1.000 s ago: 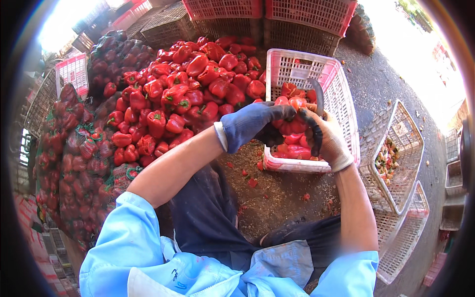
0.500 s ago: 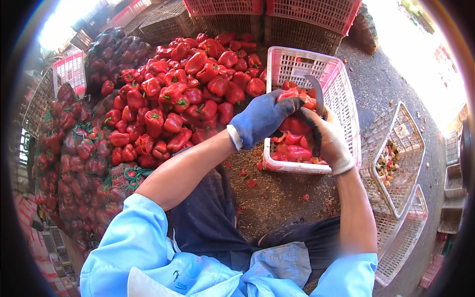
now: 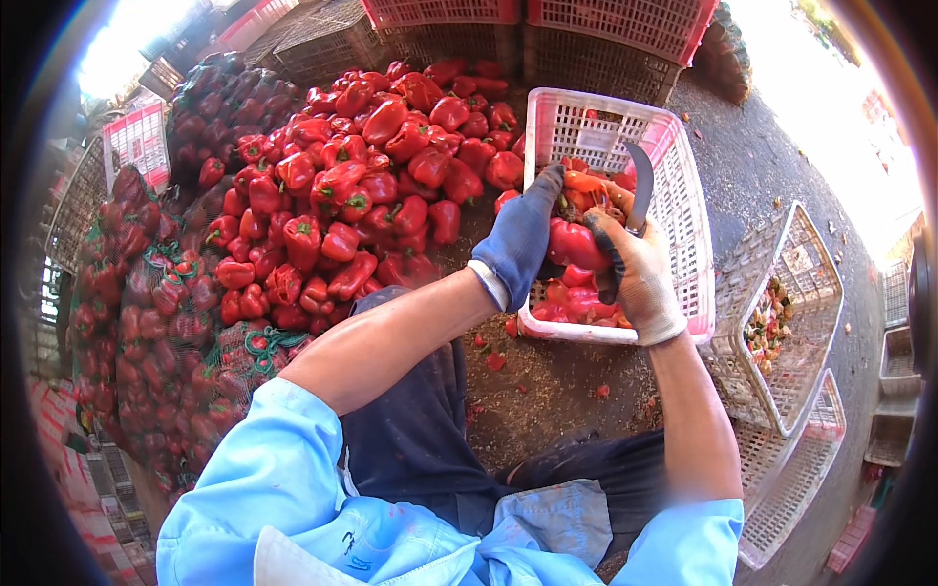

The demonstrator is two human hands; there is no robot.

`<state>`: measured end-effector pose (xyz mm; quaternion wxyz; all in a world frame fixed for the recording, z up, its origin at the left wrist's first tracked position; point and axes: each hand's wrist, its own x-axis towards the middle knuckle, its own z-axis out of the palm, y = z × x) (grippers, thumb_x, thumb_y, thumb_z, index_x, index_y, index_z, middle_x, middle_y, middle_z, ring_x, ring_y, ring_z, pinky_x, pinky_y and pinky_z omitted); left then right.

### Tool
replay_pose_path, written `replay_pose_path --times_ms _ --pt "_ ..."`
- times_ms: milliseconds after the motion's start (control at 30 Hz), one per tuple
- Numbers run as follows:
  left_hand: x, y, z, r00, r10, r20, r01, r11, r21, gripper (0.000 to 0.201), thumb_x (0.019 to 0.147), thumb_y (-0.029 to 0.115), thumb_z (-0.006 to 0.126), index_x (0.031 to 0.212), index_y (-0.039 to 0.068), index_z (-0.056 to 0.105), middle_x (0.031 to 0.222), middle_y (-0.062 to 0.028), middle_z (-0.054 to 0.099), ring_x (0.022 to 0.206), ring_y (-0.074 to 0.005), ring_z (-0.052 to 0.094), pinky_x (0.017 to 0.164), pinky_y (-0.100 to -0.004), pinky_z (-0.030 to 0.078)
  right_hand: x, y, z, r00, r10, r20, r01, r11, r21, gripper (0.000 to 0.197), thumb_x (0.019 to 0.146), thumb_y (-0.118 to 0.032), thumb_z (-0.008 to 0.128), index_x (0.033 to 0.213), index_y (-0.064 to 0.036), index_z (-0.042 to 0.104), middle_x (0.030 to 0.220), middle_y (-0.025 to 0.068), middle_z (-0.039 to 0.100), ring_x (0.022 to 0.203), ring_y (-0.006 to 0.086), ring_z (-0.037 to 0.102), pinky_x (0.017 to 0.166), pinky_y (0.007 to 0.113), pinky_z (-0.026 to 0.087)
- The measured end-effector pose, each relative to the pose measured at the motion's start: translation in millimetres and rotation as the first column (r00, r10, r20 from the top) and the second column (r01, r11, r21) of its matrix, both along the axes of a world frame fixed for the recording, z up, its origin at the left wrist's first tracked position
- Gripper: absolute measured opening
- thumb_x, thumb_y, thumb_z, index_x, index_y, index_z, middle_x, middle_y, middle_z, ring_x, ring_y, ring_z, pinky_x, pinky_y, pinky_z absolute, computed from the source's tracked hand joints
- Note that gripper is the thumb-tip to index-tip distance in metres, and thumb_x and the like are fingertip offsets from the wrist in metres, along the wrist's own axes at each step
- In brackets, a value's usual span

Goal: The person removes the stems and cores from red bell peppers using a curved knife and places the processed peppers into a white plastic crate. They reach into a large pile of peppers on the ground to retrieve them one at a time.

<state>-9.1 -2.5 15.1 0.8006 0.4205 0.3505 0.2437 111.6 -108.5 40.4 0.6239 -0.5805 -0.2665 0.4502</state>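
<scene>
My left hand (image 3: 520,239), in a blue glove with dark fingertips, grips a cut-open red bell pepper (image 3: 583,195) over a white-and-pink crate (image 3: 677,195). The pepper's paler inside faces up. My right hand (image 3: 643,278), in a pale glove with dark fingers, is closed round a curved knife (image 3: 641,181). The blade's tip points up and away, just right of the pepper; the handle is hidden in the palm. Red pepper pieces (image 3: 576,301) lie in the crate beneath both hands.
A large heap of whole red peppers (image 3: 342,186) lies to the left, beside mesh sacks of peppers (image 3: 161,342). At right, a tilted crate (image 3: 791,322) holds pepper scraps (image 3: 767,322) and leans over another crate (image 3: 801,479). Stacked crates (image 3: 606,39) stand behind.
My left hand has turned and drawn slightly back, with its fingers now pointing away. The pepper's cut inside shows more. The knife has moved slightly right, and its blade stands clearer of the pepper.
</scene>
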Motion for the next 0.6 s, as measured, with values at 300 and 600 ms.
replay_pose_path --times_ms 300,600 --pt "19 29 -52 0.946 0.207 0.251 -0.184 0.976 -0.114 0.043 0.11 0.043 0.052 0.123 0.005 0.069 0.109 -0.0111 0.076 0.083 -0.0225 0.075 0.077 -0.039 0.063 -14 9 -29 0.985 -0.087 0.151 0.066 0.988 0.138 0.054 0.095 -0.006 0.07 0.147 0.0006 0.057 0.109 0.0012 0.067 0.098 0.0066 0.063 0.083 0.022 0.052" --pt "19 24 -29 0.898 0.257 0.358 -0.185 0.957 -0.222 0.047 0.112 0.044 0.047 0.126 0.005 0.069 0.117 -0.0104 0.074 0.092 -0.0205 0.074 0.083 -0.0378 0.063 -23 2 -47 0.994 -0.098 0.052 0.092 0.991 0.102 0.056 0.093 -0.005 0.074 0.146 -0.0015 0.057 0.098 -0.0026 0.061 0.086 0.0046 0.056 0.077 0.021 0.048"
